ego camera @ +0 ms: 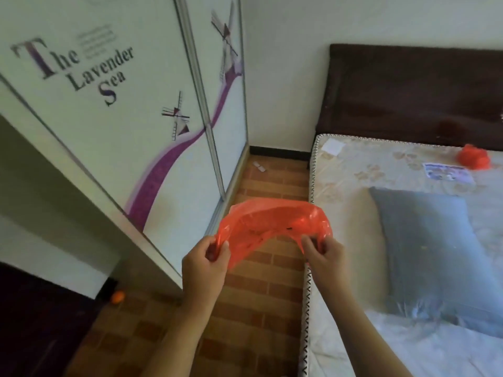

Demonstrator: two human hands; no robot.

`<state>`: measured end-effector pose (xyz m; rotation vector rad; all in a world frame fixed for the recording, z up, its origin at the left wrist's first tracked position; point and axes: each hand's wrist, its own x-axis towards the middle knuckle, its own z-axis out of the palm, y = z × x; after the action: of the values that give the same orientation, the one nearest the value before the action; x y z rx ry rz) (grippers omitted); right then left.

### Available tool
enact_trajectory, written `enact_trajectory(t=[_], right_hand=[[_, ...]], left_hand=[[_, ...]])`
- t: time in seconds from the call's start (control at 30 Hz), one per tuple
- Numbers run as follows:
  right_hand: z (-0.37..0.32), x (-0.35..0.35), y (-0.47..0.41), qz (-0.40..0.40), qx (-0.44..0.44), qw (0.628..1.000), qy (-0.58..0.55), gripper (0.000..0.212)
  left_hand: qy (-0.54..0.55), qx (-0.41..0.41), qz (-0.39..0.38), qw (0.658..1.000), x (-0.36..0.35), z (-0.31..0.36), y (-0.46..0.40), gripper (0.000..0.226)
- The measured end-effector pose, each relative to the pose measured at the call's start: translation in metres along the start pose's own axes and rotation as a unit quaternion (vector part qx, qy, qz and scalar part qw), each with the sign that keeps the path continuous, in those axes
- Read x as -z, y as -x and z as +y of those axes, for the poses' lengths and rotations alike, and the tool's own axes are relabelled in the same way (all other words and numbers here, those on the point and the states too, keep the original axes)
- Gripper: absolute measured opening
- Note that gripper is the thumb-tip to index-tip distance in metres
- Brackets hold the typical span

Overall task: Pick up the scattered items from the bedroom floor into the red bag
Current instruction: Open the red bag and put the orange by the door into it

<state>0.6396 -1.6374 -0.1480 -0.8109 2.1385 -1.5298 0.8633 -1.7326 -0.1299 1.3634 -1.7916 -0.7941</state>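
A thin red plastic bag [272, 227] is pinched at its edges between the left hand [204, 265] and right hand [324, 254], stretched above the brick-patterned floor [258, 295]. Small white scraps [258, 166] lie far beyond the hands.

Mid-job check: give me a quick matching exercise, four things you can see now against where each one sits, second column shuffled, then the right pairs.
Things:
1. red bag
2. small white scraps
3. orange ball
4. grey pillow

Places:
A. on the floor in the far corner, by the wardrobe and the wall
B. lying on the bed
C. held up between the left hand and the right hand
D. on the floor at the near end of the wardrobe, in shadow

Pairs: 1-C, 2-A, 3-D, 4-B
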Motion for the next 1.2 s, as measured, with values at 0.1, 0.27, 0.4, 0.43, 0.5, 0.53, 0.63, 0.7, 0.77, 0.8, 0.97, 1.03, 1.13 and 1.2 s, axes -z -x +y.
enact_trajectory(t=[0.1,0.27,0.4,0.43,0.5,0.53,0.63,0.7,0.77,0.8,0.97,1.03,1.13,1.2], right_hand=[[-0.020,-0.032,0.022,-0.029,0.029,0.999,0.012,0.046],[-0.049,-0.083,0.083,-0.082,0.073,0.994,0.026,0.043],[-0.075,-0.123,0.153,-0.132,0.090,0.987,0.033,0.040],[-0.081,-0.133,0.173,-0.151,0.096,0.983,0.031,0.039],[-0.091,-0.153,0.208,-0.194,0.117,0.974,0.030,0.036],[-0.097,-0.164,0.224,-0.215,0.127,0.968,0.030,0.034],[-0.113,-0.201,0.271,-0.255,0.153,0.954,0.029,0.030],[-0.124,-0.227,0.299,-0.277,0.168,0.946,0.031,0.030],[-0.135,-0.251,0.328,-0.308,0.191,0.931,0.035,0.028],[-0.142,-0.262,0.342,-0.321,0.203,0.925,0.033,0.027],[-0.164,-0.314,0.404,-0.388,0.229,0.892,0.046,0.035],[-0.170,-0.333,0.428,-0.413,0.234,0.878,0.054,0.037],[-0.178,-0.358,0.459,-0.461,0.245,0.852,0.050,0.038],[-0.181,-0.375,0.476,-0.492,0.258,0.830,0.045,0.034]], left_hand=[[0.015,0.027,0.043,0.999,0.042,-0.017,0.013,0.013],[0.028,0.071,0.097,0.992,0.120,-0.063,0.048,0.015],[0.027,0.099,0.141,0.985,0.191,-0.108,0.090,0.016],[0.030,0.110,0.151,0.982,0.210,-0.119,0.101,0.016],[0.035,0.127,0.180,0.975,0.248,-0.140,0.126,0.011],[0.032,0.137,0.199,0.970,0.267,-0.151,0.136,0.009],[0.028,0.171,0.251,0.952,0.319,-0.181,0.167,0.006],[0.029,0.184,0.274,0.943,0.353,-0.193,0.186,0.006],[0.018,0.197,0.302,0.932,0.385,-0.200,0.208,0.008],[0.014,0.205,0.316,0.926,0.401,-0.203,0.218,0.009],[-0.016,0.257,0.392,0.883,0.464,-0.243,0.274,0.028],[-0.008,0.278,0.413,0.867,0.480,-0.256,0.296,0.028],[-0.004,0.289,0.448,0.846,0.496,-0.266,0.322,0.016],[-0.010,0.312,0.457,0.833,0.505,-0.272,0.336,0.016]])
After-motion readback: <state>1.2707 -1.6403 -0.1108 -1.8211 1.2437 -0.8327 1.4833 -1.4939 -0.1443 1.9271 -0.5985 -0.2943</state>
